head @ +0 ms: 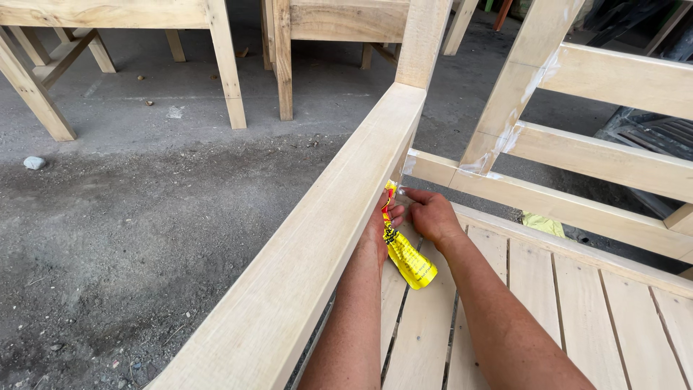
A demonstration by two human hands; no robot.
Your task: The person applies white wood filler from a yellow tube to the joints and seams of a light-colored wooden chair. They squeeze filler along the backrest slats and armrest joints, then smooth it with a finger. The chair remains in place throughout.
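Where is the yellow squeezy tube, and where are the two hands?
Yellow tube (408, 260): head view, on its crumpled lower body.
Left hand (380, 230): head view, on the palm behind the armrest.
Right hand (432, 215): head view, on the back of the hand.

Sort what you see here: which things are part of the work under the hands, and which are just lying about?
In use:
left hand holding crumpled yellow squeeze tube
right hand at the joint
unpainted wooden bench armrest
slatted wooden bench seat

Lying about:
small grey stone
bare wooden table legs
grey concrete floor

Left hand (380, 231) grips yellow tube (406, 254) — right hand (431, 214) beside, under armrest (328, 224).
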